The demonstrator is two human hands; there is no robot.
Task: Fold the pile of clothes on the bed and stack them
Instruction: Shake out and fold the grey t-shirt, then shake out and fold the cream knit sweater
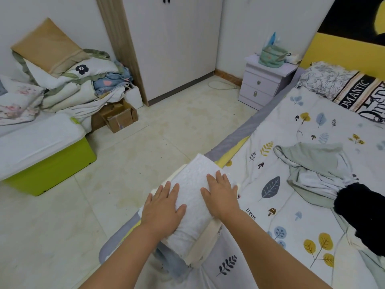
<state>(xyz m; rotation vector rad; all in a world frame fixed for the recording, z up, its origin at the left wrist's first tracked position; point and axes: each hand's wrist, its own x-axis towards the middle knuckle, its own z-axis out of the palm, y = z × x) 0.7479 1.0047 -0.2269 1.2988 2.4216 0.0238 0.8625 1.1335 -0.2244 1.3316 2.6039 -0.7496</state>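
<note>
Both palms flat: my left hand [161,207] and right hand [220,195] press the folded white cloth [193,197] onto the stack [208,232] at the bed [291,126] edge, gripping nothing. Next, I reckon, the green garment [312,163] and black one [362,209] need folding.

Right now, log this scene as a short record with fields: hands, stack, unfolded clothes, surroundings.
left hand: left hand lies flat, fingers straight, on the white folded garment
right hand: right hand lies flat on the same garment
stack: white garment tops a stack at the bed edge; a cream layer shows beneath it
unfolded clothes: pale green garment and black garment lie crumpled on the bed
surroundings: nightstand by the bed's head, wardrobe beyond the floor
</note>
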